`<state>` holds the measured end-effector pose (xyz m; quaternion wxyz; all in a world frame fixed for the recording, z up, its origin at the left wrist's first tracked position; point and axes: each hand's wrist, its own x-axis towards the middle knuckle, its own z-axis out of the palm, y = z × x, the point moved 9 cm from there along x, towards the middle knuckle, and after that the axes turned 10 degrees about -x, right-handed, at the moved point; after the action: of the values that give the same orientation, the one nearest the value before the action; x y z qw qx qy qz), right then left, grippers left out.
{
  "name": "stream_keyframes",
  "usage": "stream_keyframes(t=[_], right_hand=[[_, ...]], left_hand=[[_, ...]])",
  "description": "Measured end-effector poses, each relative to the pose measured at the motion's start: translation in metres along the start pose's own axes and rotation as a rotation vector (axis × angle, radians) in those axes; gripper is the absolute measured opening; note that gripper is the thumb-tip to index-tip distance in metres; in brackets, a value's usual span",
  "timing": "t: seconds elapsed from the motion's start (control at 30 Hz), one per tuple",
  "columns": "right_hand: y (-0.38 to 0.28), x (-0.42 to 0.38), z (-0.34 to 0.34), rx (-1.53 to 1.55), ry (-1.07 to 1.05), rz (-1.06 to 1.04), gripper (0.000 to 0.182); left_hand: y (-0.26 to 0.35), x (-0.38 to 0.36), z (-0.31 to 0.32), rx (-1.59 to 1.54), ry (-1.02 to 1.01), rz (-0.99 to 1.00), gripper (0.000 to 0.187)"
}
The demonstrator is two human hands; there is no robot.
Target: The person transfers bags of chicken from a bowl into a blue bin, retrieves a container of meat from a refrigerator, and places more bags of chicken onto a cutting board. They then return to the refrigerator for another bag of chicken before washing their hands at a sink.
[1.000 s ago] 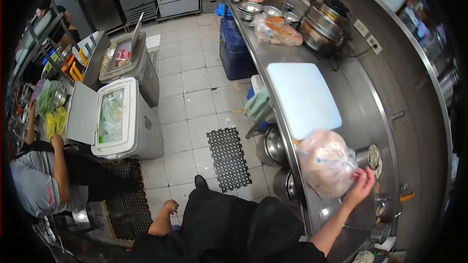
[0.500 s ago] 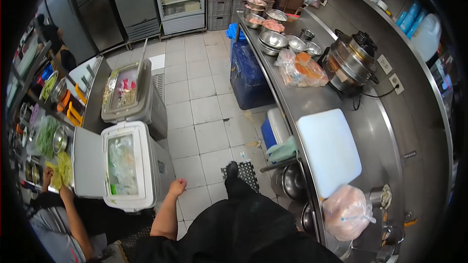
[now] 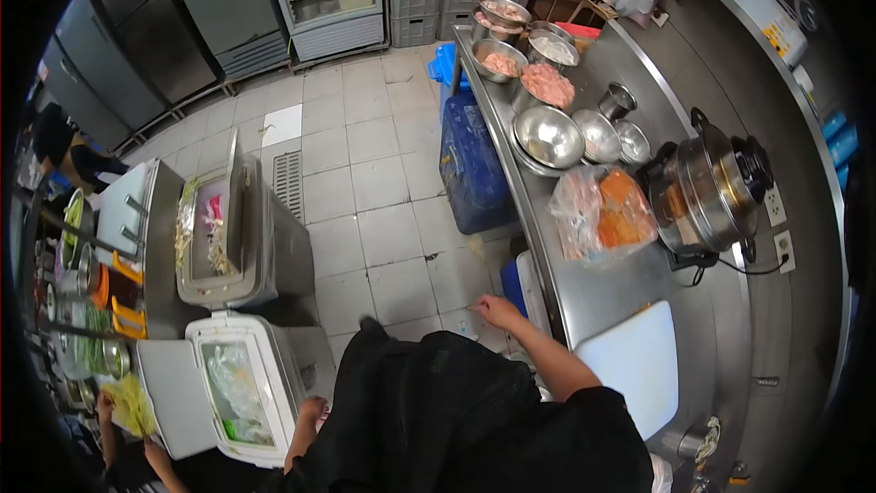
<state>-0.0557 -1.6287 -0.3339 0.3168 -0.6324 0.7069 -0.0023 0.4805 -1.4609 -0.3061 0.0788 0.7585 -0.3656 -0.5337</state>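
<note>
My left hand (image 3: 313, 409) hangs low beside the white lidded bin (image 3: 278, 374), its fingers curled with nothing visible in them. My right hand (image 3: 499, 311) is held out over the floor, left of the steel counter's edge. Its fingers are closed, and a small thin tip shows at their left side; I cannot make out what it is. Nearest to it on the counter (image 3: 593, 297) lies a white cutting board (image 3: 634, 370). Beyond the board sits a clear plastic bag with orange contents (image 3: 620, 210).
Steel bowls (image 3: 549, 137) and a pot of pink raw meat (image 3: 547, 85) line the counter, near a steel steamer pot (image 3: 703, 192). A grey bin (image 3: 287, 233) and a blue tub (image 3: 476, 164) flank the tiled aisle. At lower left, a co-worker's hands (image 3: 107, 406) touch a yellow bag (image 3: 133, 406).
The view has moved forward along the aisle; counter and bins have shifted down the picture. My right hand has come into view, and my left hand now sits lower, close to the bin.
</note>
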Motion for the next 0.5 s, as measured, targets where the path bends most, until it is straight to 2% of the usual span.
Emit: stream_keyframes(t=[0.03,0.07,0.17,0.2,0.27,0.33,0.5], right_hand=[[-0.017,0.025,-0.025,-0.049,-0.016,-0.036,0.026],[-0.015,0.058,-0.035,-0.050,-0.009,-0.027,0.026],[-0.005,0.145,-0.057,-0.053,0.028,0.057,0.027],[0.001,0.164,-0.065,-0.025,0.103,0.161,0.025],[0.006,0.189,-0.066,0.012,0.177,0.303,0.023],[0.016,0.193,-0.015,0.412,-0.103,0.594,0.021],[-0.025,0.210,-0.009,0.395,-0.254,0.633,0.022]], left_hand=[[-0.049,0.073,0.007,-0.082,-0.127,-0.133,0.028],[-0.032,0.098,0.003,-0.075,-0.121,-0.192,0.027],[0.044,0.192,-0.015,0.001,-0.205,-0.074,0.025],[0.075,0.227,-0.026,-0.017,-0.207,-0.065,0.023],[0.149,0.298,-0.046,0.229,-0.241,0.112,0.021],[0.201,0.382,-0.065,-0.106,-0.274,0.064,0.020],[0.463,0.488,-0.114,0.010,-0.248,0.351,0.019]])
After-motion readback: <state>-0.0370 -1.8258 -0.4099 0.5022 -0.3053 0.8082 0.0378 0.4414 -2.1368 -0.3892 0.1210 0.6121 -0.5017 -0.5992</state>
